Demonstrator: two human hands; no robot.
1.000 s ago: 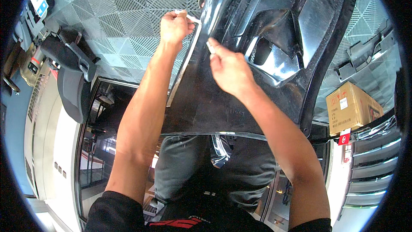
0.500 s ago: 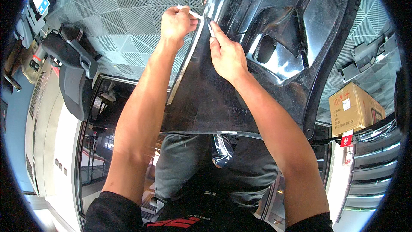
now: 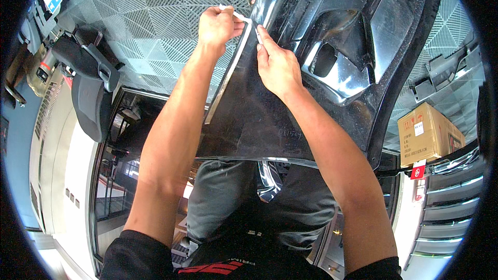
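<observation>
A large glossy black car body panel (image 3: 249,109) lies in front of my legs, with a pale adhesive strip (image 3: 224,85) running along its left edge. My left hand (image 3: 215,27) is closed at the far end of that edge, pinching a white strip of tape (image 3: 239,16) whose free part bends down to the panel. Just right of it, my right hand (image 3: 277,65) rests over the panel, fingers closed on a slim light-coloured tool (image 3: 259,35). The tool's tip sits close to the edge where the strip lies; its exact kind is too small to make out.
A black car seat (image 3: 85,72) stands at the left on the grey grid floor tiles (image 3: 155,36). At the right are a cardboard box (image 3: 428,132), a dark slatted grille part (image 3: 448,202) and a loose black plastic part (image 3: 446,70) on the floor.
Both hands show slightly farther right, but the panel and floor have shifted with them. The white strip now bends more sharply where it meets the panel edge. Both grips look the same.
</observation>
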